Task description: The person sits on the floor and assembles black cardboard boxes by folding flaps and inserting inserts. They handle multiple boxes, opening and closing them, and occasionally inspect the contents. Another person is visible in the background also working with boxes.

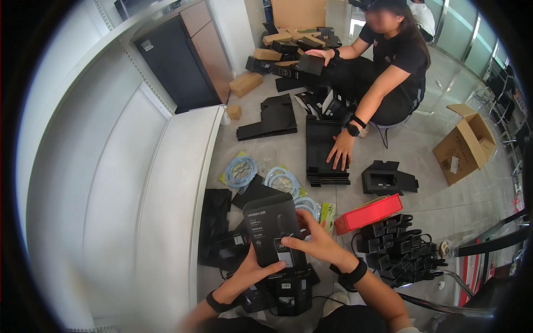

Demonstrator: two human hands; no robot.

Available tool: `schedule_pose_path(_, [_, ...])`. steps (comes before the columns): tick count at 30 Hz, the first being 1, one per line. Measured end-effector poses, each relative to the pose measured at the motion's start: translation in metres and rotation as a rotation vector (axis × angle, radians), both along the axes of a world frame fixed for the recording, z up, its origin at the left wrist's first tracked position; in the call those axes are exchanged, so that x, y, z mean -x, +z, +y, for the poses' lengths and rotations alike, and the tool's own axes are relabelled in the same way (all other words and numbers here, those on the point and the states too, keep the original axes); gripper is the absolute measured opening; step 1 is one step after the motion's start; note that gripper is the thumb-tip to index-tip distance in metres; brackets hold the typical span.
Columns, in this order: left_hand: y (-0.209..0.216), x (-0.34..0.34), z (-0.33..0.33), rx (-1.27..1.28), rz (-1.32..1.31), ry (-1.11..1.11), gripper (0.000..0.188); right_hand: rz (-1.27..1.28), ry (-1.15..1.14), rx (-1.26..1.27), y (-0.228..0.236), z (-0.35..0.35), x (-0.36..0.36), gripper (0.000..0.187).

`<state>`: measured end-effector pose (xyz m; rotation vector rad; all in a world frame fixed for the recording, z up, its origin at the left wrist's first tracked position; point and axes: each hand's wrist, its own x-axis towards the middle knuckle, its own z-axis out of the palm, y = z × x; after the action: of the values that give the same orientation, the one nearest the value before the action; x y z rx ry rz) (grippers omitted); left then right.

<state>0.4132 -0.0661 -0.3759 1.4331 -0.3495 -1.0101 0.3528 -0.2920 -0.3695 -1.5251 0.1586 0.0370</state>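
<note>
Both my hands hold a black product box (pixel 264 222) upright above the floor. My left hand (pixel 250 276) grips its lower left edge, the thumb laid across the front. At the right side, my right hand (pixel 316 238) is closed round the edge with its thumb pressed on the printed front. The box's back is hidden from me. Below it lie several more black boxes (pixel 294 297), and to its left are flat black cartons (pixel 214 213). Coils of light blue tubing (pixel 241 171) in clear packs lie just beyond the box.
White shelving (pixel 183 155) runs along the left. A red box (pixel 369 213) and a heap of black adapters (pixel 397 250) are at the right, with an open cardboard box (pixel 463 144) farther off. Opposite, a crouching person (pixel 388 72) touches black cartons (pixel 322 150); more boxes are piled behind.
</note>
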Motion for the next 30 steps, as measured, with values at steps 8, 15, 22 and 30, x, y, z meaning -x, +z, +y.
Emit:
schedule_pose_path(8, [-0.008,0.001,0.002,-0.002,0.025,0.025,0.097,0.022,-0.016,-0.027,-0.001,0.004,-0.001,0.087])
schedule_pose_path(15, [-0.009,0.001,0.002,-0.011,0.023,0.026,0.098,0.050,-0.009,-0.033,-0.004,0.004,-0.002,0.088])
schedule_pose_path(22, [-0.008,0.002,0.001,-0.009,0.051,0.034,0.098,0.045,-0.018,-0.028,-0.010,0.004,-0.002,0.087])
schedule_pose_path(30, [-0.009,0.003,0.001,-0.013,0.065,0.057,0.098,0.045,-0.015,-0.032,-0.015,0.006,-0.002,0.084])
